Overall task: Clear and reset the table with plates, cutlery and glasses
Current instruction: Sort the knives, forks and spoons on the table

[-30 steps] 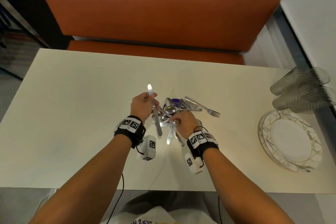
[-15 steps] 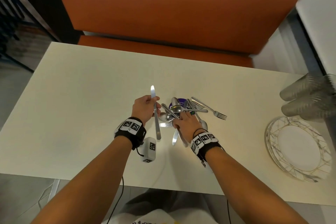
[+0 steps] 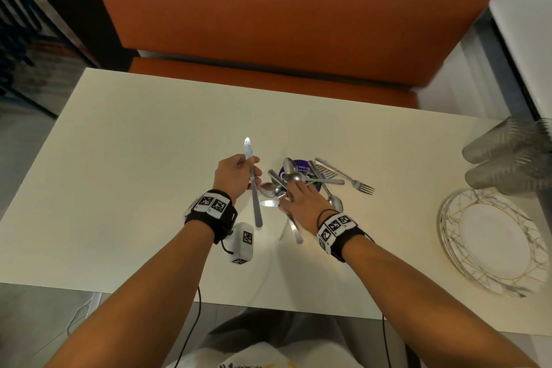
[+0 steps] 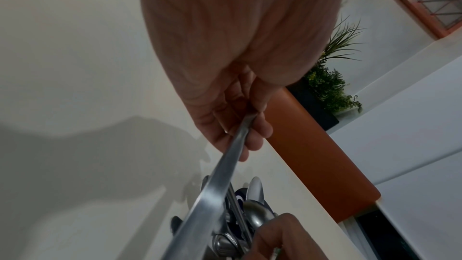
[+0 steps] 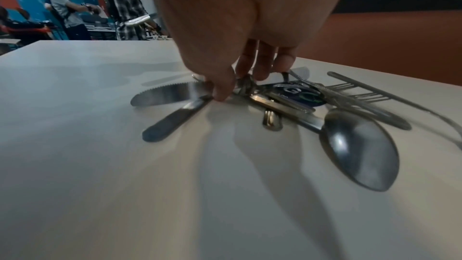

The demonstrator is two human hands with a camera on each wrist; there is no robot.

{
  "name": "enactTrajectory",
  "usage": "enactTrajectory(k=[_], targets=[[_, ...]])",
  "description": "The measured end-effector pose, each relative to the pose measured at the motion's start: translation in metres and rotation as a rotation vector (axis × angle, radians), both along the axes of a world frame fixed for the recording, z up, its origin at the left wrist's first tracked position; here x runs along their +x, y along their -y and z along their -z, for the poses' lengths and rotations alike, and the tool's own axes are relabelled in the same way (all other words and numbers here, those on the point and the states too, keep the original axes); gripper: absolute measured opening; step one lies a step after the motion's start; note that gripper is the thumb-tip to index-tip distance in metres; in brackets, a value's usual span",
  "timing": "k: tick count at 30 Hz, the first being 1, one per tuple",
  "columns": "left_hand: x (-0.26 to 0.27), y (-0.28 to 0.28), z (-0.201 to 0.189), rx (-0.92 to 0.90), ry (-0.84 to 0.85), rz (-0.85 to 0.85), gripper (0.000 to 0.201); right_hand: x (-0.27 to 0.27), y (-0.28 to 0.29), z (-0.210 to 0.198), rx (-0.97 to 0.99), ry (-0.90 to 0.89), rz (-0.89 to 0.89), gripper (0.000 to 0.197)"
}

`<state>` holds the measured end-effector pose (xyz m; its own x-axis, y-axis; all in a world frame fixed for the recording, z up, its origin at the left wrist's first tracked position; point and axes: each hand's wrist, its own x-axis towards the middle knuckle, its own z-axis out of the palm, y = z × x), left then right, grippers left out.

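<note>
Changes, itemised:

1. My right hand (image 3: 301, 203): was at the near edge of the cutlery pile (image 3: 310, 179) with the knuckles bunched. It has gone farther in and now lies over the pile's near half.
2. Its fingers (image 3: 294, 188): reached out from the near handles to the spoon (image 3: 294, 178) beside the purple sticker (image 3: 298, 169), tips now touching metal there.
3. Right wrist camera pod: showed below the wrist a second ago, now hidden under it.
4. My head view: swung left, so the plates (image 3: 442, 218) and glasses (image 3: 507, 158) sit at the right edge, glasses partly cut off.
</note>
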<state>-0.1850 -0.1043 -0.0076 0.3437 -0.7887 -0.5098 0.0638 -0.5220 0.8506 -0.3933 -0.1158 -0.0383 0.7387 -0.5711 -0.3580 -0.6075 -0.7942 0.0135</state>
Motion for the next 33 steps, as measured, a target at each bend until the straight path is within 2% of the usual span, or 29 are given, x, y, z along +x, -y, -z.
enactTrajectory(k=[4,8,11,15,17,19,23,28,31,33], targets=[[0.005,-0.002,-0.001,0.003,0.009,-0.006,0.019,0.003,0.002,-0.006,-0.029,-0.042,-0.061,0.02],[0.011,-0.003,-0.003,0.01,-0.012,-0.03,0.02,0.008,0.003,-0.013,-0.028,-0.014,-0.092,0.029],[0.016,-0.002,-0.004,0.004,-0.02,-0.054,0.02,0.01,0.005,-0.017,-0.016,0.095,-0.069,0.035],[0.018,-0.003,-0.004,0.009,0.019,-0.06,0.024,0.016,0.006,-0.024,0.005,0.267,0.048,0.032],[0.02,-0.003,-0.004,0.025,0.025,-0.068,0.027,0.017,0.006,-0.032,0.018,0.355,0.091,0.021],[0.021,-0.002,-0.005,0.048,0.006,-0.084,0.028,0.017,0.007,-0.041,0.071,0.494,0.172,0.011],[0.018,-0.001,-0.011,0.044,-0.053,-0.067,0.032,0.021,0.011,-0.049,0.222,0.787,0.404,0.008],[0.003,0.001,-0.015,-0.025,-0.118,-0.04,0.024,0.024,0.019,-0.052,0.288,1.123,0.713,0.018],[-0.01,0.002,-0.019,-0.07,-0.141,0.009,0.023,0.027,0.019,-0.054,0.319,1.191,0.88,0.025],[-0.018,0.001,-0.023,-0.083,-0.152,0.051,0.025,0.029,0.018,-0.056,0.379,1.188,0.951,0.022]])
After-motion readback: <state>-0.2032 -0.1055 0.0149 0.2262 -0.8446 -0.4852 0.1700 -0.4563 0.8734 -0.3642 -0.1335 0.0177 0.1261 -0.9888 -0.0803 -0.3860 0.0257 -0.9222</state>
